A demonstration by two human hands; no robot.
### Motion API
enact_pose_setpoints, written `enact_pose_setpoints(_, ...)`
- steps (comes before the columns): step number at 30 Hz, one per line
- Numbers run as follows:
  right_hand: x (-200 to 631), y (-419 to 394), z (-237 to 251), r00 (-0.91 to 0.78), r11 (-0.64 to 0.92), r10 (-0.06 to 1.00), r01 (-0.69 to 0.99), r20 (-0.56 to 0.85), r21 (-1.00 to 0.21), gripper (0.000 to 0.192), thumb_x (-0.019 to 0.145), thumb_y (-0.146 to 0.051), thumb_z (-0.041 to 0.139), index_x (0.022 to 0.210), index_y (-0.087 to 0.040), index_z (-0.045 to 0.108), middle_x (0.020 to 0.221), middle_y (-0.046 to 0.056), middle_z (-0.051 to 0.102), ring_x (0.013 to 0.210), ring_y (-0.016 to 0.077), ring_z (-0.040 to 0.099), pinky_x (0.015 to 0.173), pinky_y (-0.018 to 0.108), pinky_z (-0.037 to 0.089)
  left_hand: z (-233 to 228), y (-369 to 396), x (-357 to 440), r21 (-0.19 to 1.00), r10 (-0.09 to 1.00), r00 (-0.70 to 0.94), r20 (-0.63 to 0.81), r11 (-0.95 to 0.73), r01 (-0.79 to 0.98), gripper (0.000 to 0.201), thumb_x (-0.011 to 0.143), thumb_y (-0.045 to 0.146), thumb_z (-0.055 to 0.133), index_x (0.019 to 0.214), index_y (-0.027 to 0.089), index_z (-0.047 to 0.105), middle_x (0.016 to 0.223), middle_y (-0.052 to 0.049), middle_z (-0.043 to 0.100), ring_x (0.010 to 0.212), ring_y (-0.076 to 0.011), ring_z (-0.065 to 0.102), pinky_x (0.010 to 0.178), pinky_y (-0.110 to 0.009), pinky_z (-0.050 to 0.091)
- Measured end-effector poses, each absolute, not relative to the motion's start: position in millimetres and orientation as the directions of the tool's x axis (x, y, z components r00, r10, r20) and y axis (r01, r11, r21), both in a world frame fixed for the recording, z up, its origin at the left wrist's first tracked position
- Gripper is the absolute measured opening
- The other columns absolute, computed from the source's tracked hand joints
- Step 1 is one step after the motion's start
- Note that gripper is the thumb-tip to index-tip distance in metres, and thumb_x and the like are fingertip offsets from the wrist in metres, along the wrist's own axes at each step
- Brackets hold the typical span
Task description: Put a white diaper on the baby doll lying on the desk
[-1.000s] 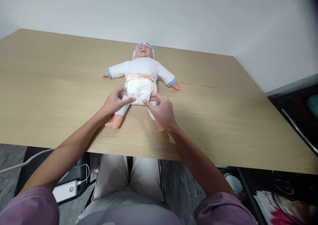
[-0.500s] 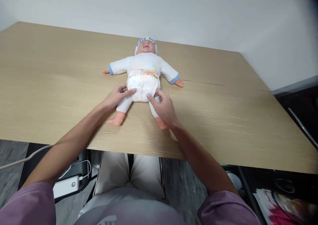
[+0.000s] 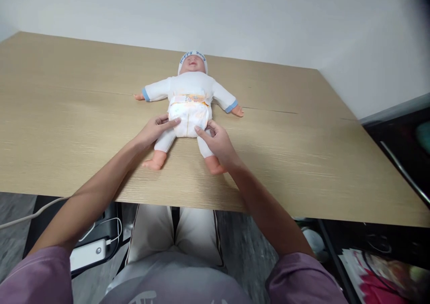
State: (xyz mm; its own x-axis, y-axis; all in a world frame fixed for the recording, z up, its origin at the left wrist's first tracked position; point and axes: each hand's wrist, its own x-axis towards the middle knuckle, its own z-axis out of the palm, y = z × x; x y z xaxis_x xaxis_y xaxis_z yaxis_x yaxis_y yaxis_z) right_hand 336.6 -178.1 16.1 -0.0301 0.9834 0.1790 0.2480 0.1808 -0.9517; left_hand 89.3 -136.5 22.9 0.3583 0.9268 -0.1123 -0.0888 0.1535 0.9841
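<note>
Head view, only view. A baby doll (image 3: 190, 99) lies on its back at centre frame, slightly above the middle, on a light wood-grain bench (image 3: 302, 152). Head points to the top of the frame, arms spread to both sides, legs toward the bottom edge. It wears a white suit with blue cuffs, a white cap (image 3: 192, 56) and a diaper (image 3: 190, 115) with an orange-printed waistband.

Left hand (image 3: 155, 130): just left of centre, resting on the doll's hip, index finger stretched across the lower left edge of the diaper. Fingers narrow, pressing or pinching the leg edge rather than holding anything free.

Right hand (image 3: 215, 140): just right of centre, over the doll's other thigh, index fingertip and thumb on the lower right edge of the diaper. Likewise narrow; whether a fold of diaper is pinched, I cannot tell.

Step in hand, as judged: both leg openings of the fastened diaper are being tidied (waistband looks closed already). A next move would call for light, even fingertip work on both sides at once, so the doll does not skew on the bench.

Writing: blue letters on the cap band, likely "Happy Baby", only partly readable. Waistband print too small to read.

Lower left, under the bench: a white box (image 3: 85, 255) with a cable.
</note>
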Motion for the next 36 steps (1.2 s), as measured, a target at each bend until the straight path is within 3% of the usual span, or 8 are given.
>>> enact_pose_setpoints(6,342,-183,14,0.063,0.192,0.965,0.484,0.253,-0.854,0.039,0.097,-0.065,0.078,0.099,-0.029,0.066,0.094,0.004,0.077,0.091,0.0274,0.066,0.092,0.046,0.059,28,-144,92,0.977,0.959,0.256,-0.124,0.163,-0.14,0.051,0.084,0.062,0.1,0.107,0.02,0.083,0.109,-0.01,0.086,0.095,-0.0275,0.079,0.086,-0.042,0.063)
enact_pose_setpoints(12,355,-195,20,-0.063,0.337,0.911,0.681,0.407,-0.65,0.031,0.097,-0.047,0.082,0.119,-0.026,0.076,0.132,0.014,0.074,0.126,0.0363,0.065,0.119,0.06,0.049,36,-144,67,0.998,0.966,0.249,-0.064,0.069,-0.008,0.055,0.08,0.059,0.102,0.118,0.023,0.086,0.125,-0.011,0.085,0.109,-0.0276,0.077,0.097,-0.041,0.061)
enact_pose_setpoints(15,372,-196,23,-0.103,0.342,0.923,0.657,0.37,-0.672,0.034,0.102,-0.052,0.076,0.126,-0.027,0.077,0.127,0.011,0.076,0.107,0.031,0.068,0.107,0.054,0.056,34,-135,51,0.984,0.977,0.211,-0.015,-0.023,0.178,0.05,0.091,0.061,0.091,0.125,0.025,0.085,0.134,-0.012,0.082,0.113,-0.0289,0.074,0.099,-0.042,0.059)
enact_pose_setpoints(18,400,-181,22,-0.066,0.314,0.929,0.666,0.365,-0.677,0.04,0.106,-0.059,0.069,0.127,-0.027,0.075,0.119,0.01,0.079,0.094,0.0287,0.067,0.094,0.05,0.06,31,-113,39,0.893,0.986,0.101,0.131,-0.161,0.42,0.045,0.094,0.057,0.085,0.124,0.023,0.081,0.135,-0.013,0.078,0.117,-0.0324,0.068,0.109,-0.049,0.055)
enact_pose_setpoints(22,437,-131,15,-0.03,0.304,0.856,0.836,0.515,-0.457,0.051,0.105,-0.06,0.066,0.138,-0.021,0.071,0.138,0.021,0.074,0.125,0.0404,0.066,0.118,0.063,0.051,27,-64,35,0.65,0.928,0.041,0.37,-0.29,0.702,0.049,0.086,0.044,0.087,0.126,0.019,0.073,0.148,-0.023,0.066,0.146,-0.0469,0.051,0.131,-0.064,0.033)
enact_pose_setpoints(25,447,-86,7,-0.081,0.289,0.865,0.887,0.495,-0.36,0.067,0.105,-0.066,0.064,0.149,-0.016,0.064,0.154,0.027,0.067,0.142,0.0458,0.058,0.124,0.068,0.045,25,-23,42,0.591,0.934,0.078,0.347,-0.283,0.756,0.062,0.084,0.046,0.089,0.132,0.015,0.067,0.155,-0.03,0.059,0.153,-0.0553,0.041,0.133,-0.071,0.024)
enact_pose_setpoints(29,433,-40,-6,-0.094,0.269,0.901,0.887,0.424,-0.376,0.069,0.108,-0.071,0.056,0.148,-0.015,0.062,0.151,0.028,0.069,0.139,0.0462,0.06,0.121,0.07,0.047,19,15,57,0.605,0.949,0.116,0.292,-0.278,0.746,0.059,0.086,0.049,0.087,0.131,0.016,0.065,0.141,-0.027,0.067,0.15,-0.0552,0.043,0.132,-0.072,0.023)
enact_pose_setpoints(36,402,-16,-9,0.1,0.173,0.887,0.833,0.451,-0.525,0.05,0.112,-0.068,0.051,0.128,-0.023,0.067,0.128,0.022,0.077,0.122,0.0426,0.07,0.11,0.064,0.056,22,7,77,0.629,0.955,-0.016,0.297,-0.183,0.755,0.045,0.081,0.05,0.092,0.104,0.02,0.068,0.101,-0.018,0.071,0.129,-0.0538,0.06,0.125,-0.068,0.031)
